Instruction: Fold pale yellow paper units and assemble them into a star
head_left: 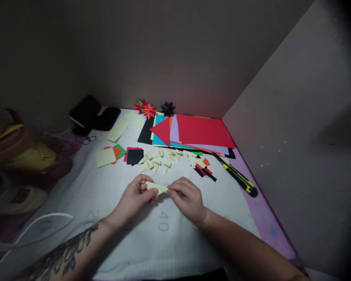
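Note:
Between my two hands is a small folded piece of pale yellow paper point(157, 188), narrowing to a point on the right. My left hand point(142, 190) pinches its wide end, thumb in front and fingers behind. The tips of my right hand point(187, 195) are closed on its pointed end. Just beyond lie several folded pale yellow paper pieces point(156, 160). To their left are a black paper square point(135, 157) over a red one, and a pale yellow square point(104, 157) over orange and green ones.
Stacked coloured sheets point(206, 130) lie at the back, with folded paper stars point(149, 111) behind. A yellow-black utility knife point(236, 175) rests right, beside paper scraps point(203, 168). Scissors point(89, 139) and a black case point(107, 119) are left. Walls point(280, 117) border the table.

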The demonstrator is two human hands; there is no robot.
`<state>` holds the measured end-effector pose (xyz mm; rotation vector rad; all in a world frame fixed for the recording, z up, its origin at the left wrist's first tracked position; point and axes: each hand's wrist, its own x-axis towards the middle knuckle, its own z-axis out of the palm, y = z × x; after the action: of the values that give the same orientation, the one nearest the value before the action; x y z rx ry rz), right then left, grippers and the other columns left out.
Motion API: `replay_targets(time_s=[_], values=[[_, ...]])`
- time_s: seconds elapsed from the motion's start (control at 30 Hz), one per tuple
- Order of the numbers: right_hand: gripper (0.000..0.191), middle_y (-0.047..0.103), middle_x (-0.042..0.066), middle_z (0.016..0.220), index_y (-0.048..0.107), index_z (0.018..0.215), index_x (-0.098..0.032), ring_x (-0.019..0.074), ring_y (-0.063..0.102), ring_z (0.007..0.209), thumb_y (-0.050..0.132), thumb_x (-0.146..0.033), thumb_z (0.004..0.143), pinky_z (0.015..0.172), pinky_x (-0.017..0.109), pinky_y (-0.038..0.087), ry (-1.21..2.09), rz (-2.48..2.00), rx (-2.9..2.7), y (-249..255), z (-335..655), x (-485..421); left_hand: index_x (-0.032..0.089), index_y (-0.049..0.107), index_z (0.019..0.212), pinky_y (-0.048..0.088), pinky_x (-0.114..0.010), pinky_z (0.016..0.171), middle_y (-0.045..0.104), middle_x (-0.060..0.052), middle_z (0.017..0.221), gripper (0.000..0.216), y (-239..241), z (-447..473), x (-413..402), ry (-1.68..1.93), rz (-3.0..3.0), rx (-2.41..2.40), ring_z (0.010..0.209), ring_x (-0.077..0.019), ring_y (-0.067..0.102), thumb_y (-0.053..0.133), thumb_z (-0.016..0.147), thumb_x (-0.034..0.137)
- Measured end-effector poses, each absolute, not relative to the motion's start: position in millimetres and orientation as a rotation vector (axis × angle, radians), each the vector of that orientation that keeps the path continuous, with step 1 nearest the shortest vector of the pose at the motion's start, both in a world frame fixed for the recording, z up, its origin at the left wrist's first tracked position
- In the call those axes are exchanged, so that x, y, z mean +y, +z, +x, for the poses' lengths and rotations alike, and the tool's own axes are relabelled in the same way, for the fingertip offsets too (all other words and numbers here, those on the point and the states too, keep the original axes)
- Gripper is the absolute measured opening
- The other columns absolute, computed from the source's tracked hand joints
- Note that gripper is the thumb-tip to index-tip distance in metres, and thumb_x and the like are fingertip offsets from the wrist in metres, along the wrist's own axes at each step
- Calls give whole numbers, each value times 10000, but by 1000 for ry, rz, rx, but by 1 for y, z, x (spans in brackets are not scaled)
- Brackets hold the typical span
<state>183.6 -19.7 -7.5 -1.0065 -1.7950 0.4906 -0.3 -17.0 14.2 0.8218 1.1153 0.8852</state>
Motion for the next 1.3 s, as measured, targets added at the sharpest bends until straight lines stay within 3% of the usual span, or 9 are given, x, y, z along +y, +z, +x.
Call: replay_targets(time_s=[0.5, 0.7, 0.97, 1.3], values=[[136, 678, 35, 716, 669, 809, -223, 171, 612, 699, 584, -118, 826, 666, 310, 501, 552, -977, -1829, -5, 186, -19, 194, 499, 920, 395, -202, 536, 528, 94, 518, 329, 15, -2, -17, 856, 790, 1096, 501, -94, 546, 742, 711, 268], [113, 605, 7, 655, 642, 661, -206, 136, 553, 597, 609, -159, 758, 534, 245, 435, 871, -1229, -1627, -3, 180, -19, 198, 502, 914, 334, -189, 489, 514, 81, 547, 311, 15, -2, -20, 901, 1003, 1224, 502, -89, 487, 715, 716, 309], [60, 593, -5, 641, 609, 629, -188, 121, 530, 574, 610, -187, 689, 523, 224, 422, 1128, -1308, -1437, -4, 177, -17, 204, 520, 927, 292, -181, 467, 436, 95, 541, 269, 8, -5, -22, 929, 1189, 1274, 489, -82, 409, 692, 749, 310], [38, 542, -34, 593, 567, 642, -191, 104, 485, 545, 586, -171, 668, 490, 206, 383, 1384, -1296, -1338, -10, 173, -18, 202, 504, 940, 385, -210, 551, 541, 51, 683, 249, 5, -5, -21, 973, 1198, 1213, 597, -107, 501, 663, 778, 305]])
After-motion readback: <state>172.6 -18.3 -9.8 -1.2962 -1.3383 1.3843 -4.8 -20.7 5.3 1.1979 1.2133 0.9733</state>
